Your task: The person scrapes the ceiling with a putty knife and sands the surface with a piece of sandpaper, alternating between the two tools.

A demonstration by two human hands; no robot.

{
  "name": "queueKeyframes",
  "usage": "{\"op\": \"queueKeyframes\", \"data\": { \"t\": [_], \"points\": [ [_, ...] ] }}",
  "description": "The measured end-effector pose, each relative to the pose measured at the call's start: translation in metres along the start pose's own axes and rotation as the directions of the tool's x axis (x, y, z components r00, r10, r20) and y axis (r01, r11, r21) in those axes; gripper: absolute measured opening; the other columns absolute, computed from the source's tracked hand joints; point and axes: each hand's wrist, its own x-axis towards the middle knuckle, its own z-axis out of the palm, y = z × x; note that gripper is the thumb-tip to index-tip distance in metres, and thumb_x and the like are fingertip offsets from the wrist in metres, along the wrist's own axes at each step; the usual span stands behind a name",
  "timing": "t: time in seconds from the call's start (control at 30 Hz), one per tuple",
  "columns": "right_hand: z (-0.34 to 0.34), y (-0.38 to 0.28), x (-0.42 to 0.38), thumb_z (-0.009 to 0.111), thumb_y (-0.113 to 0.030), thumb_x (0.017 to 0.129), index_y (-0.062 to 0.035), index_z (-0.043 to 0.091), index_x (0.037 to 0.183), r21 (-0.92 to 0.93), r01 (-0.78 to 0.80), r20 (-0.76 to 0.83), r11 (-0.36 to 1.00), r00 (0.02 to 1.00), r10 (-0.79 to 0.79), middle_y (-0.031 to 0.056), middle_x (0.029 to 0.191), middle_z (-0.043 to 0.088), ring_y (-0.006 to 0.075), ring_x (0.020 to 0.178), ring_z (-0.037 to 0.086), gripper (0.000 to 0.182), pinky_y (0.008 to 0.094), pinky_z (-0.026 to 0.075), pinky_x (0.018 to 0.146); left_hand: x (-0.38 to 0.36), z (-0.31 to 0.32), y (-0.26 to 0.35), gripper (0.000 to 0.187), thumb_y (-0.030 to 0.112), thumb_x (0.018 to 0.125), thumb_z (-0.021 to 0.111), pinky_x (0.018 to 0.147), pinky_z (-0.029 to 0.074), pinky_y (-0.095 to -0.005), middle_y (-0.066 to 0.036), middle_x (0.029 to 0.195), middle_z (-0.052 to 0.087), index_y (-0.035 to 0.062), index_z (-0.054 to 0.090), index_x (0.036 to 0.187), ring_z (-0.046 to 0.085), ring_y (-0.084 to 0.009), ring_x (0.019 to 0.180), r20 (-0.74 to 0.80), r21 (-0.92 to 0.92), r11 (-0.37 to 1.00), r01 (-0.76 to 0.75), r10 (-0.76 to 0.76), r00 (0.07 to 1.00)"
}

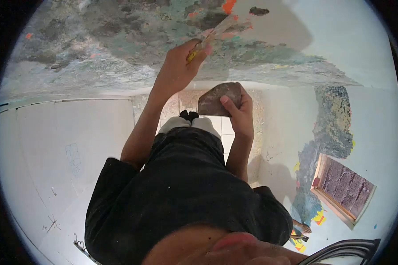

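Note:
My left hand (181, 66) is raised to the wall in front of me. It is closed around the yellow handle of a putty knife (213, 34), whose blade lies along the patchy grey-green wall (132, 39). Lower and to the right, my right hand (242, 110) grips a flat dark brown slab (217, 100) with angled corners. The thumb lies across the slab's face and the other fingers are mostly behind it. I cannot make out what the slab is made of.
A framed opening (346, 187) with rough masonry behind it is in the right wall, below a strip of stripped paint (334, 119). A pale panelled surface (75, 145) stands on the left. Dark cables (349, 249) curve at lower right. Floor tiles (227, 128) show near my feet.

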Motion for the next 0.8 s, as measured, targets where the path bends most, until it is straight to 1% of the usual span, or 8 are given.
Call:
{"op": "queueKeyframes", "data": {
  "t": [0.13,0.2,0.37,0.5,0.57,0.67,0.77,0.8],
  "points": [
    [-0.004,0.001,0.006,0.069,-0.008,0.086,0.0032,0.056,0.112,0.004,0.044,0.048,0.999,0.998,-0.044,0.0060,0.098,0.065,0.0127,0.089,0.063,0.031,0.0277,0.053,0.080,0.006,0.001,0.007,0.033,0.033,0.098,0.057,0.052,0.035,-0.0292,-0.003,0.062,0.044,-0.0001,0.059,0.094,0.038,-0.0109,0.057,-0.008,-0.006,1.000,0.016,-0.016,1.000],
    [-0.004,0.004,0.003,0.069,-0.008,0.086,0.0033,0.056,0.112,-0.053,0.036,0.042,0.998,0.999,-0.034,0.0060,0.097,0.065,0.0126,0.088,0.063,0.031,0.0275,0.053,0.079,-0.002,0.002,0.007,0.034,0.034,0.098,0.058,0.052,0.035,-0.0293,-0.003,0.062,0.044,-0.0004,0.059,0.093,0.038,-0.0108,0.057,-0.019,0.001,0.999,0.038,-0.038,0.999],
    [-0.002,-0.001,0.004,0.069,-0.009,0.086,0.0031,0.056,0.111,-0.025,0.011,0.062,1.000,0.998,-0.009,0.0055,0.096,0.065,0.0119,0.087,0.062,0.031,0.0272,0.052,0.079,0.003,0.007,0.007,0.038,0.037,0.096,0.059,0.052,0.035,-0.0294,-0.002,0.062,0.044,-0.0009,0.058,0.090,0.039,-0.0105,0.058,-0.033,-0.017,0.999,-0.038,0.038,0.999],
    [-0.009,0.000,0.007,0.070,-0.010,0.086,0.0026,0.056,0.111,-0.053,0.016,0.096,0.998,0.995,-0.011,0.0053,0.096,0.065,0.0118,0.087,0.062,0.031,0.0269,0.052,0.079,-0.008,0.008,0.004,0.037,0.036,0.096,0.059,0.052,0.037,-0.0314,-0.006,0.061,0.048,-0.0002,0.061,0.098,0.042,-0.0127,0.056,-0.041,-0.021,0.997,0.068,-0.069,0.997],
    [-0.011,0.001,0.013,0.071,-0.010,0.086,0.0023,0.056,0.110,-0.023,0.032,0.100,0.999,0.995,-0.029,0.0052,0.096,0.065,0.0116,0.088,0.062,0.031,0.0266,0.052,0.079,-0.003,0.011,-0.007,0.039,0.038,0.096,0.059,0.052,0.040,-0.0346,-0.012,0.060,0.053,0.0006,0.062,0.104,0.047,-0.0167,0.052,-0.040,-0.011,0.998,0.056,-0.056,0.998],
    [-0.011,-0.001,0.007,0.071,-0.011,0.086,0.0018,0.056,0.109,-0.015,0.005,0.066,1.000,0.998,-0.004,0.0051,0.096,0.065,0.0113,0.087,0.062,0.030,0.0262,0.051,0.079,0.001,0.020,0.003,0.038,0.039,0.096,0.059,0.051,0.039,-0.0345,-0.012,0.060,0.053,0.0013,0.062,0.102,0.047,-0.0168,0.052,-0.059,-0.012,0.998,-0.054,0.053,0.997],
    [-0.019,-0.002,0.005,0.071,-0.010,0.087,0.0014,0.057,0.109,-0.038,0.069,0.064,0.997,0.996,-0.067,0.0051,0.095,0.065,0.0114,0.087,0.062,0.029,0.0268,0.052,0.079,-0.009,0.016,0.008,0.037,0.037,0.096,0.059,0.053,0.039,-0.0336,-0.012,0.061,0.052,0.0006,0.062,0.102,0.045,-0.0168,0.053,-0.068,-0.025,0.997,0.077,-0.079,0.995],
    [-0.020,-0.004,0.007,0.071,-0.010,0.087,0.0014,0.057,0.109,-0.026,0.059,0.050,0.998,0.997,-0.057,0.0051,0.095,0.065,0.0115,0.087,0.062,0.029,0.0269,0.052,0.079,-0.006,0.017,0.010,0.036,0.036,0.096,0.059,0.053,0.039,-0.0334,-0.012,0.061,0.052,0.0003,0.062,0.101,0.044,-0.0168,0.054,-0.067,-0.030,0.997,0.077,-0.079,0.995]
  ]
}}
